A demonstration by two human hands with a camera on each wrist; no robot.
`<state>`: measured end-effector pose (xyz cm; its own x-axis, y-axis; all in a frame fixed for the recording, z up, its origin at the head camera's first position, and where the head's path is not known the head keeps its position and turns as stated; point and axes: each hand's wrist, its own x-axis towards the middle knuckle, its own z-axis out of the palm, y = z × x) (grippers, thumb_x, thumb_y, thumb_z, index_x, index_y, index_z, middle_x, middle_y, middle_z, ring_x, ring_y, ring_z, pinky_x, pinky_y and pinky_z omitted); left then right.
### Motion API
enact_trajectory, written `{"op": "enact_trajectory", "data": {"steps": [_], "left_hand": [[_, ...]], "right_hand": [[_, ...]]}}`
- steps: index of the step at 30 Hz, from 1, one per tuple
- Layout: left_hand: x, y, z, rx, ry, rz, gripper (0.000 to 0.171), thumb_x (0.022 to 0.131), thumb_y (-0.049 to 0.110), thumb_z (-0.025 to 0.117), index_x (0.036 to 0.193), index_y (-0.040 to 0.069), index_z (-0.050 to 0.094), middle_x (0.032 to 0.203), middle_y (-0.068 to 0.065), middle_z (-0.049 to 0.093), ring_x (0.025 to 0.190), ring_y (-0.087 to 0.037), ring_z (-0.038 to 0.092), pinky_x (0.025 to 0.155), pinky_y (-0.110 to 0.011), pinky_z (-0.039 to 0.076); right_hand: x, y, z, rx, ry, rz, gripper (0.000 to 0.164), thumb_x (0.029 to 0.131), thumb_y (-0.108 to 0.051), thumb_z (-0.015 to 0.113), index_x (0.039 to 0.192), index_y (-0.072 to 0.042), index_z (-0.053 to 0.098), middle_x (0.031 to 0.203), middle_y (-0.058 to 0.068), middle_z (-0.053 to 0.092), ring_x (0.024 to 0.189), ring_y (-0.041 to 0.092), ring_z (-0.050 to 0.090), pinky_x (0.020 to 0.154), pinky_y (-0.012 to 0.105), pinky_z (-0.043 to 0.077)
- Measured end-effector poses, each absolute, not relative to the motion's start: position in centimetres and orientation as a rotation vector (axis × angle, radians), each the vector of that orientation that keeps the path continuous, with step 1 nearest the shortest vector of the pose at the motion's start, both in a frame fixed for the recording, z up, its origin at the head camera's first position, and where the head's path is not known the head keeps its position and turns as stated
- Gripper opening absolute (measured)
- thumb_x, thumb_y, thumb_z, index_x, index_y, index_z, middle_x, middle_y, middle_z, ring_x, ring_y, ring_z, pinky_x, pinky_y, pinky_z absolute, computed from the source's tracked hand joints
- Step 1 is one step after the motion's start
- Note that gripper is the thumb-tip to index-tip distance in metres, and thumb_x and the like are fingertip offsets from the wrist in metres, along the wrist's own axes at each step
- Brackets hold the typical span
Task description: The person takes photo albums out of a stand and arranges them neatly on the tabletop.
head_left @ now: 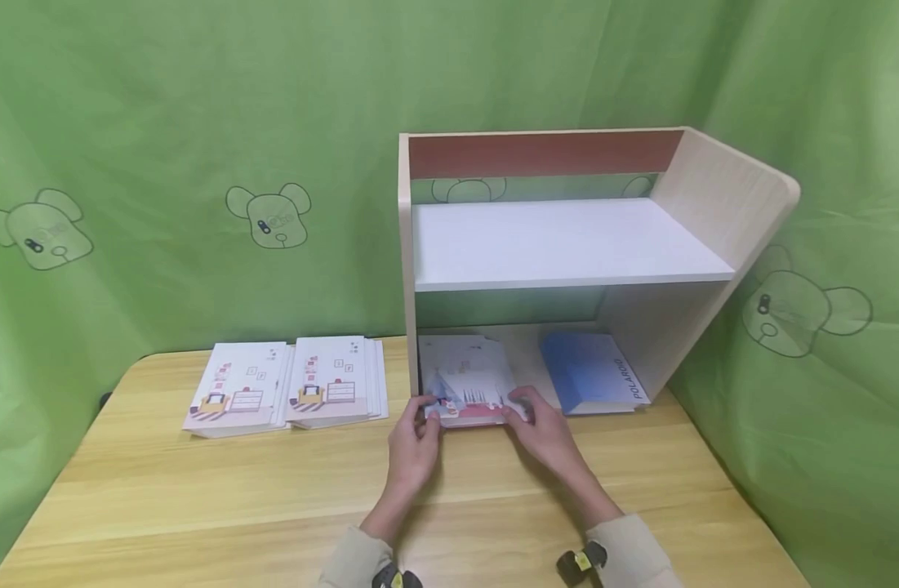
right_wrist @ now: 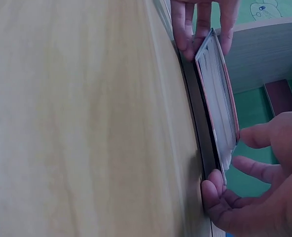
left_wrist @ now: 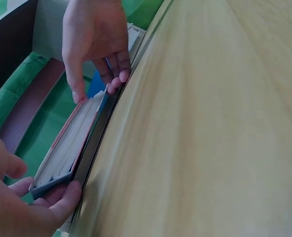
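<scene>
A book with a pale illustrated cover and a red lower strip (head_left: 473, 400) lies at the front of the shelf unit's lower level, on the left. My left hand (head_left: 412, 447) grips its near left corner, thumb and fingers at opposite covers. At the near right corner my right hand (head_left: 546, 434) pinches the book between thumb and fingers. The left wrist view shows the page edges (left_wrist: 69, 143) facing out between the two hands. In the right wrist view the book (right_wrist: 217, 94) sits slightly raised over the shelf's front edge. Farther back lies another pale cover (head_left: 464, 351), partly hidden by the held book.
A blue book marked POLAROID (head_left: 592, 371) lies at the right of the lower level. The white upper shelf (head_left: 559, 241) hangs over the back of this space, between wooden side panels (head_left: 728, 192). Two stacks of books (head_left: 236, 380) (head_left: 331, 380) stand on the table (head_left: 221, 506) to the left.
</scene>
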<state>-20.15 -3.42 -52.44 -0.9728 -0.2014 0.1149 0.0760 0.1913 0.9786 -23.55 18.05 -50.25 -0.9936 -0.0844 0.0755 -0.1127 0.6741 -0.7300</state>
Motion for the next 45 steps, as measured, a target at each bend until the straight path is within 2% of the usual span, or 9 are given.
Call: {"op": "enact_trajectory", "data": {"steps": [5, 14, 20, 24, 28, 31, 34, 38, 45], "left_hand": [[-20.2, -3.5, -52.5, 0.166, -2.229, -1.944, 0.024, 0.101, 0.005, 0.059, 0.124, 0.005, 0.065, 0.102, -0.015, 0.068, 0.090, -0.032, 0.072, 0.072, -0.029, 0.061], [-20.3, -3.7, -52.5, 0.204, -2.176, -2.079, 0.026, 0.098, 0.000, 0.059, 0.124, 0.004, 0.063, 0.102, -0.017, 0.064, 0.084, -0.032, 0.072, 0.074, -0.038, 0.064], [-20.2, -3.7, -52.3, 0.214, -2.158, -2.152, 0.034, 0.094, -0.003, 0.059, 0.127, 0.004, 0.063, 0.117, -0.021, 0.063, 0.083, -0.028, 0.072, 0.076, -0.038, 0.064], [-19.9, -3.7, -52.6, 0.242, -2.178, -2.200, 0.041, 0.090, -0.004, 0.062, 0.130, 0.009, 0.065, 0.133, -0.026, 0.059, 0.081, -0.026, 0.071, 0.070, -0.035, 0.064], [-19.6, -3.8, -52.8, 0.235, -2.189, -2.228, 0.048, 0.088, -0.005, 0.062, 0.133, 0.011, 0.064, 0.144, -0.029, 0.052, 0.081, -0.025, 0.070, 0.067, -0.034, 0.063], [-19.5, -4.0, -52.8, 0.204, -2.191, -2.243, 0.051, 0.085, -0.006, 0.062, 0.134, 0.010, 0.064, 0.143, -0.029, 0.052, 0.085, -0.024, 0.070, 0.072, -0.035, 0.064], [-19.4, -4.1, -52.9, 0.183, -2.188, -2.265, 0.055, 0.084, -0.008, 0.062, 0.136, 0.009, 0.063, 0.143, -0.029, 0.051, 0.091, -0.025, 0.069, 0.078, -0.036, 0.064], [-19.1, -4.3, -52.7, 0.143, -2.202, -2.273, 0.064, 0.083, -0.009, 0.062, 0.144, 0.010, 0.058, 0.151, -0.031, 0.044, 0.093, -0.026, 0.069, 0.078, -0.037, 0.064], [-18.9, -4.7, -52.4, 0.097, -2.225, -2.297, 0.070, 0.083, -0.010, 0.062, 0.149, 0.011, 0.053, 0.156, -0.031, 0.037, 0.083, -0.022, 0.068, 0.075, -0.038, 0.064]], "right_hand": [[-23.7, 18.3, -50.5, 0.201, -2.865, 1.231, 0.034, 0.099, -0.022, 0.067, 0.129, -0.008, 0.062, 0.139, 0.025, 0.059, 0.126, 0.047, 0.055, 0.107, 0.067, 0.042], [-23.7, 18.6, -50.6, 0.173, -2.872, 1.314, 0.035, 0.095, -0.024, 0.072, 0.126, -0.009, 0.065, 0.119, 0.019, 0.067, 0.100, 0.032, 0.061, 0.089, 0.052, 0.053], [-23.4, 19.3, -50.5, 0.117, -2.865, 1.447, 0.036, 0.093, -0.024, 0.076, 0.123, -0.009, 0.066, 0.096, 0.012, 0.062, 0.085, 0.024, 0.055, 0.072, 0.034, 0.049], [-23.3, 19.9, -50.8, 0.080, -2.840, 1.507, 0.037, 0.090, -0.023, 0.078, 0.122, -0.008, 0.068, 0.092, 0.009, 0.061, 0.082, 0.020, 0.054, 0.071, 0.031, 0.047], [-23.2, 20.1, -50.7, 0.096, -2.817, 1.575, 0.036, 0.088, -0.020, 0.079, 0.120, -0.005, 0.069, 0.096, 0.011, 0.061, 0.087, 0.022, 0.054, 0.073, 0.031, 0.046], [-23.1, 20.1, -50.5, 0.099, -2.811, 1.632, 0.037, 0.086, -0.016, 0.080, 0.118, -0.002, 0.069, 0.109, 0.016, 0.063, 0.097, 0.026, 0.056, 0.079, 0.033, 0.048], [-23.1, 20.0, -50.4, 0.105, -2.807, 1.668, 0.042, 0.085, -0.014, 0.082, 0.121, 0.002, 0.067, 0.124, 0.022, 0.062, 0.108, 0.034, 0.058, 0.090, 0.043, 0.052], [-23.2, 20.1, -50.4, 0.145, -2.804, 1.697, 0.048, 0.085, -0.011, 0.081, 0.127, 0.004, 0.064, 0.135, 0.027, 0.057, 0.119, 0.039, 0.055, 0.104, 0.054, 0.047], [-22.6, 20.4, -49.9, 0.201, -2.826, 1.725, 0.049, 0.085, -0.009, 0.080, 0.129, 0.002, 0.062, 0.127, 0.024, 0.059, 0.110, 0.034, 0.060, 0.088, 0.038, 0.056]]}}
